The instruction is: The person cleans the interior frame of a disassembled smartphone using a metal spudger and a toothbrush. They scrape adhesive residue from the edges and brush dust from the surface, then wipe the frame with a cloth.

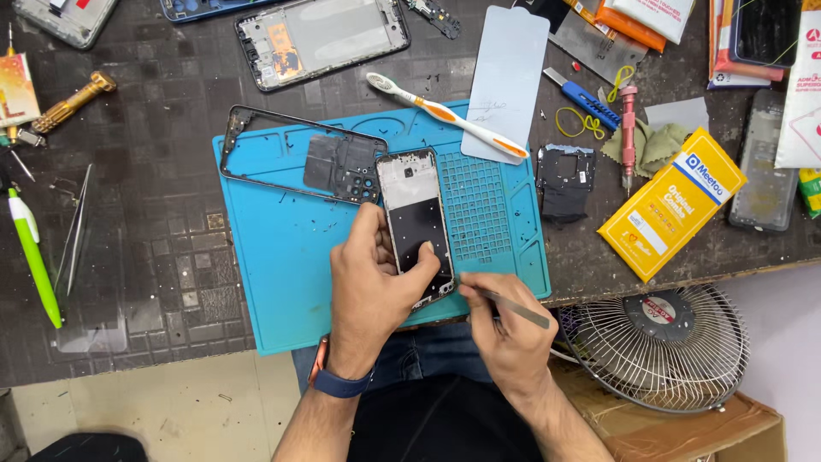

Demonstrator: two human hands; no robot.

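left hand [374, 278]: fingers wrapped around the lower end of the opened phone body [416, 221], which lies on the blue work mat [282, 274] at the near table [145, 257] edge; right hand [505, 329]: fingers pinched on a thin metal pry tool [511, 305], tip at the phone's lower right corner; black phone frame [295, 154] lies on the mat's far left, toothbrush [445, 114] beyond

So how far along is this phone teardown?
Done: the frame with its back panel lies apart on the blue mat, and a black cover sits beside the mat. In hand: the left hand steadies the phone while the right hand works a metal tool at its lower edge. Left: the phone's screen side remains in one piece.
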